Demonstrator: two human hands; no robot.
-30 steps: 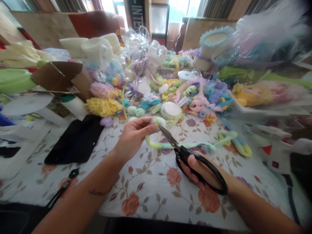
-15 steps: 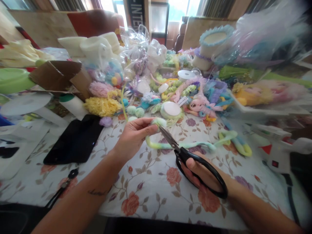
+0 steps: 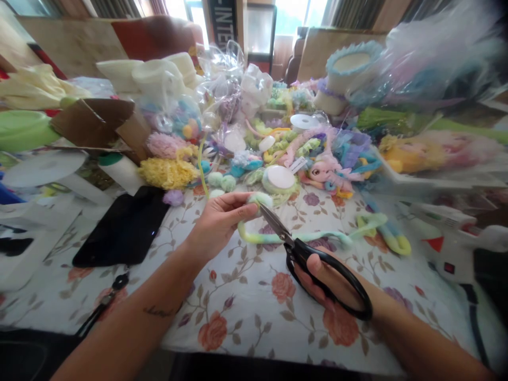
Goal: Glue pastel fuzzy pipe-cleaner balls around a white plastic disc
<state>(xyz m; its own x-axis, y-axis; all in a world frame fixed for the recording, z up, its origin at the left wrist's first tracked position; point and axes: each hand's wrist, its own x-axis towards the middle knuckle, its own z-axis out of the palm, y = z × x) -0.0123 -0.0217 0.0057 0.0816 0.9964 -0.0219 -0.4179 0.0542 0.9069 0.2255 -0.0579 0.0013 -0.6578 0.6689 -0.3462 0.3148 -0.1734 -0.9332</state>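
Between the thumb and fingers of my left hand (image 3: 222, 214) is a small fluffy pale green pom-pom (image 3: 260, 200). My right hand (image 3: 321, 275) grips a pair of scissors (image 3: 304, 254) by its black handles. The blades point up and left, and their tips reach the pom-pom next to my left thumb. Whether the tips are parted there is too small to tell. A fuzzy yellow-and-mint cord (image 3: 273, 238) runs behind the blades to the right; its left end comes close under my left fingers, and I cannot tell if it joins the pom-pom.
A flowered tablecloth (image 3: 246, 323) covers the table. To the left lie a black tablet-like device (image 3: 123, 227) and a cardboard box (image 3: 93, 124). Mint pom-poms (image 3: 227, 183), a white disc (image 3: 280, 177) and a pink plush figure (image 3: 327, 172) sit beyond my hands. A glue gun (image 3: 448, 227) stands right.
Almost nothing differs. The whole view shifts slightly, while both hands, the scissors and the pom-pom keep the same position relative to each other.
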